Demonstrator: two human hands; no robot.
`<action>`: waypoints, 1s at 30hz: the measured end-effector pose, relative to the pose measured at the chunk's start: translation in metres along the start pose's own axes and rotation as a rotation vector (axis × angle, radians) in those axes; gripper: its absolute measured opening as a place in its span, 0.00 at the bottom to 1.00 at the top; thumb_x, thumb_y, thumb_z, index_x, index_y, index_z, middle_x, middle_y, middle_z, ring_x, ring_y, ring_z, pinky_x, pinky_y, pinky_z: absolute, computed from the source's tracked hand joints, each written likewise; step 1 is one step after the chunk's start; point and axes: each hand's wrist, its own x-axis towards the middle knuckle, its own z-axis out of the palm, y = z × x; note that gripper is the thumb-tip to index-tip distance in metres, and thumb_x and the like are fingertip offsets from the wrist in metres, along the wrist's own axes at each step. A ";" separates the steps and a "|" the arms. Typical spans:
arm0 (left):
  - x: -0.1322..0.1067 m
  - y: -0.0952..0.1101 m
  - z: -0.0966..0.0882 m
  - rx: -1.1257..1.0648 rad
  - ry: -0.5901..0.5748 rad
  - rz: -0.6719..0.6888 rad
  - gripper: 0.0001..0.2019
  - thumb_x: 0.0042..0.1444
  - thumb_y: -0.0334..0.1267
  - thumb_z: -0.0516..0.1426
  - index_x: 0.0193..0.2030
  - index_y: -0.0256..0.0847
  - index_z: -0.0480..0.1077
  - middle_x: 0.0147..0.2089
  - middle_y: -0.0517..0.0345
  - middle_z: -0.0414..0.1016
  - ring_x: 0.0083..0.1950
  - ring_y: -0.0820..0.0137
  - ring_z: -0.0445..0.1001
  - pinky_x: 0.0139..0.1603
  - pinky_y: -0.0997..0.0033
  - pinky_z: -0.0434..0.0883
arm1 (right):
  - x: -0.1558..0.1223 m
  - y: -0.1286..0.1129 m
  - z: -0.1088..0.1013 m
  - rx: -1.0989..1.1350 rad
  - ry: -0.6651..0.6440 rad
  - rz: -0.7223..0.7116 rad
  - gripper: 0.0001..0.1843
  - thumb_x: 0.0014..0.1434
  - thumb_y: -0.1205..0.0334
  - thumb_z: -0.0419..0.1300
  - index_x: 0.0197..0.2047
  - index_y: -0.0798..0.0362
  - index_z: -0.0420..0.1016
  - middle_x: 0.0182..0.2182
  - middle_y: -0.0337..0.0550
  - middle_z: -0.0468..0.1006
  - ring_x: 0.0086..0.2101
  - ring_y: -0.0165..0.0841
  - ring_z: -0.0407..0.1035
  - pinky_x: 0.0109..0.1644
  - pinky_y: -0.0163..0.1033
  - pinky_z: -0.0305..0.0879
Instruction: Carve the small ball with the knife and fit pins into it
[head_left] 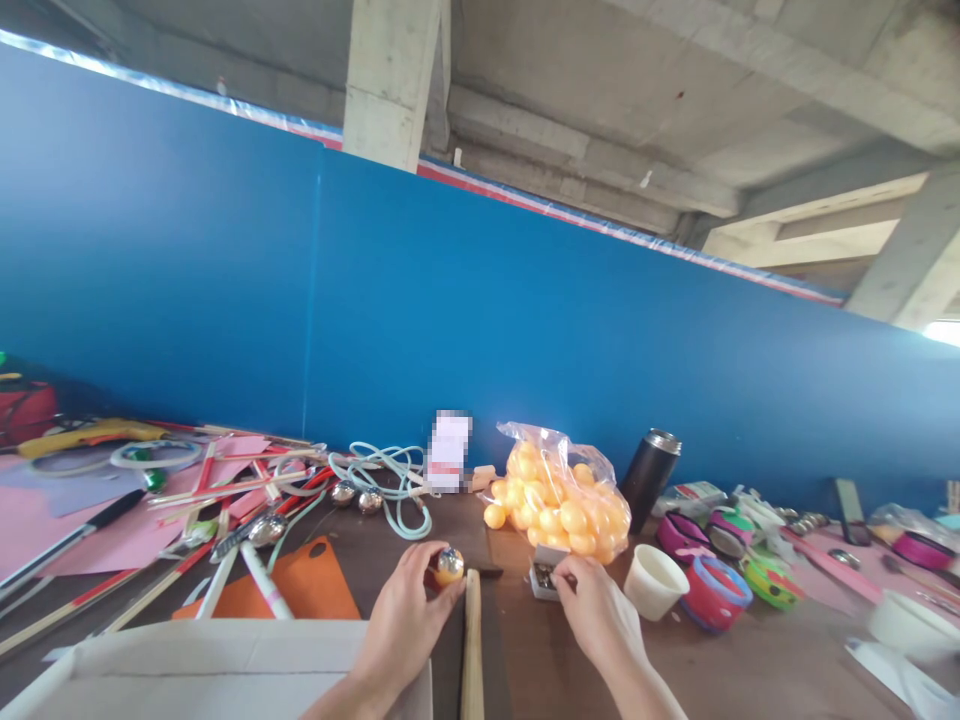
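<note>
Between the thumb and fingers of my left hand is a shiny ball, silvery on top and orange below. My right hand has its thumb and fingertips pinched together at a small white box with small dark pieces inside. What the fingertips hold, if anything, is too small to make out. A hammer with a wooden handle lies between my hands, its dark head pointing away. Behind the box stands a clear plastic bag full of orange balls, with one loose orange ball beside it.
A white cup, black bottle and colourful round straps stand to the right. Leftward lie light-blue tubing, two silver balls, sticks, coloured paper and a white board. A blue partition closes off the back.
</note>
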 end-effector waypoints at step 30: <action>0.006 -0.014 0.004 0.087 -0.047 0.013 0.19 0.49 0.49 0.53 0.47 0.45 0.65 0.47 0.56 0.71 0.41 0.67 0.73 0.45 0.66 0.69 | 0.002 0.009 -0.011 0.503 0.147 0.044 0.06 0.53 0.60 0.54 0.32 0.46 0.73 0.33 0.39 0.76 0.36 0.37 0.68 0.37 0.38 0.57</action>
